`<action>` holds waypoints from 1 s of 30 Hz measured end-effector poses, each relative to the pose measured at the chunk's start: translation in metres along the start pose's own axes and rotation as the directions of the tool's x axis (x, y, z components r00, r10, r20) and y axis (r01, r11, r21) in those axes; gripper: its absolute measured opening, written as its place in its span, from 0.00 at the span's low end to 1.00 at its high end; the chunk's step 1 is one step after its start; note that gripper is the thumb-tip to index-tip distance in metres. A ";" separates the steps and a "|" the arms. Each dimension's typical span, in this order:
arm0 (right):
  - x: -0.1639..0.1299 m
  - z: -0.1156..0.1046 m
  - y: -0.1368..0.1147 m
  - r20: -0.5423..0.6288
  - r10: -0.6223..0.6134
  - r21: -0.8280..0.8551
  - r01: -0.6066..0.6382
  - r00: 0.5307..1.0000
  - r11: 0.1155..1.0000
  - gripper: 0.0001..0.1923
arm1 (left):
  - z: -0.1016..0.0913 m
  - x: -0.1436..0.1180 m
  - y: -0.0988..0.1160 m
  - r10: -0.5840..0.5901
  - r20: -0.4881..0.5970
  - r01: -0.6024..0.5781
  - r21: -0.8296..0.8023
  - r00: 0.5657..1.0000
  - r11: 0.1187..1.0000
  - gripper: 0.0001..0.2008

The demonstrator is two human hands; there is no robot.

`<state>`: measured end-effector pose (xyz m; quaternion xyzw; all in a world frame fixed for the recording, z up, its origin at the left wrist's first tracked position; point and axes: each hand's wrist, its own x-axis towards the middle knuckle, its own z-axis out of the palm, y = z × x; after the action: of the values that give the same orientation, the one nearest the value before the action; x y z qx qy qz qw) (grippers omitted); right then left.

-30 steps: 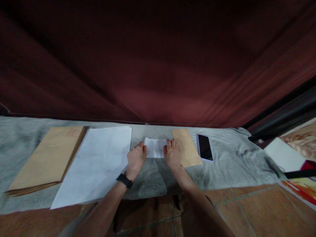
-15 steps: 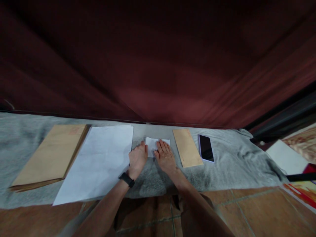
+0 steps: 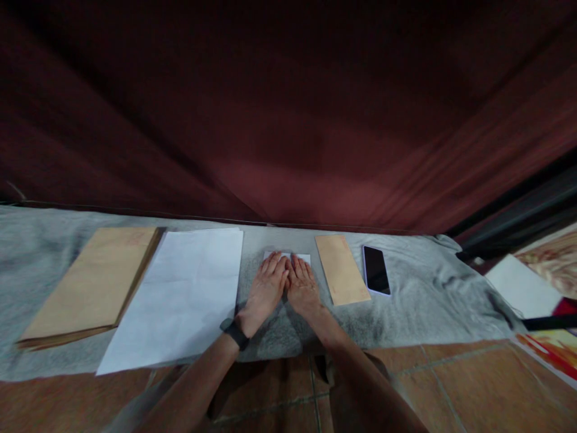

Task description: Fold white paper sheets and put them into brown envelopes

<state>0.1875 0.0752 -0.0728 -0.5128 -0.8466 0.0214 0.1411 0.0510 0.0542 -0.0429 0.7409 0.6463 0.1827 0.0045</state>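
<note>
A small folded white paper [image 3: 306, 258] lies on the grey cloth [image 3: 415, 300], almost wholly covered by my two hands. My left hand [image 3: 267, 288], with a black band at the wrist, rests flat on its left part, fingers together. My right hand [image 3: 302, 287] lies flat beside it on the right part, the two hands touching side by side. Neither hand grips anything. Just right of my right hand lies a narrow brown envelope [image 3: 341, 268].
Large white sheets [image 3: 180, 294] and a stack of brown envelopes [image 3: 92, 282] lie to the left. A dark phone [image 3: 375, 270] lies right of the narrow envelope. A dark red curtain [image 3: 288, 120] hangs behind. Tiled floor [image 3: 451, 385] is in front; papers at far right.
Both hands moved onto the folded paper: the left slid right from its left edge, the right came left from the brown envelope. They now lie flat together and hide most of it.
</note>
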 end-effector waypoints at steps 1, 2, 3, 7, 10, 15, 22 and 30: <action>0.000 0.000 0.001 0.007 -0.004 -0.005 0.004 1.000 1.000 0.27 | 0.005 -0.001 0.002 0.037 0.018 -0.036 -0.020 0.999 0.999 0.26; -0.001 0.001 0.001 0.012 -0.008 -0.010 0.008 1.000 1.000 0.28 | 0.010 -0.002 0.003 0.058 0.034 -0.057 -0.030 0.998 0.998 0.27; -0.001 0.001 0.002 0.016 -0.012 -0.013 0.012 1.000 1.000 0.29 | 0.015 -0.004 0.003 0.062 0.047 -0.061 -0.031 0.997 0.998 0.28; -0.002 0.002 0.003 0.022 -0.026 -0.015 0.027 0.999 1.000 0.29 | 0.023 -0.007 0.002 0.032 0.058 -0.032 -0.001 0.998 0.999 0.31; -0.002 0.003 0.004 -0.001 -0.010 -0.009 0.010 1.000 1.000 0.28 | 0.022 -0.007 0.000 0.017 0.069 -0.019 0.020 0.997 1.000 0.31; -0.004 0.005 0.010 -0.050 0.036 -0.005 -0.036 0.998 0.999 0.27 | 0.021 -0.008 -0.002 -0.036 0.085 0.032 0.048 0.996 0.998 0.31; -0.009 0.007 0.018 -0.095 0.097 -0.030 -0.100 0.991 0.994 0.29 | 0.023 -0.011 -0.007 -0.094 0.053 0.090 0.070 0.994 0.994 0.31; -0.015 0.008 0.024 -0.142 0.102 -0.059 -0.111 0.985 0.992 0.31 | 0.023 -0.013 -0.013 -0.149 0.037 0.145 0.106 0.988 0.984 0.32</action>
<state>0.2132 0.0743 -0.0880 -0.5620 -0.8064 -0.0350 0.1808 0.0435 0.0496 -0.0707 0.6943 0.7075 0.1317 -0.0059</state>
